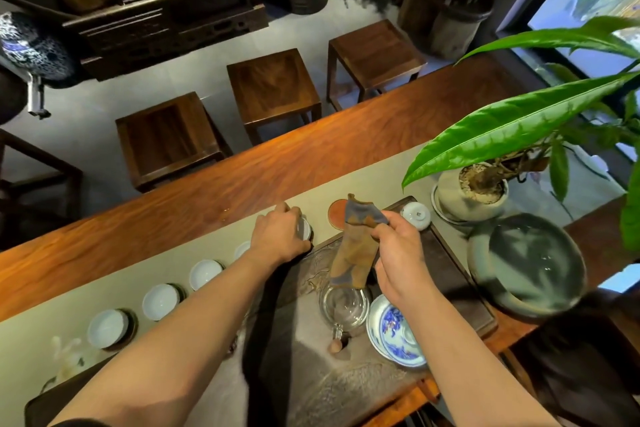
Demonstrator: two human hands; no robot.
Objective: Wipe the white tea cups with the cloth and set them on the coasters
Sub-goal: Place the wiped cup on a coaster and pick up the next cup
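Our left hand [280,236] grips one upright cup [303,228]; right hand [398,253] pinches the cloth [356,246], hanging lengthwise; four cups [206,274] on coasters [131,322]

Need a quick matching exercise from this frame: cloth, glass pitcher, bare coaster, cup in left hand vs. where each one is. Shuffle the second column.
1. cloth
2. glass pitcher
3. bare coaster
4. white tea cup

A. on the dark tea tray, beside the blue-and-white bowl
B. under the left hand, at the far end of the cup row
C. hanging from the right hand
D. on the runner, partly behind the cloth

Pairs: 1-C, 2-A, 3-D, 4-B
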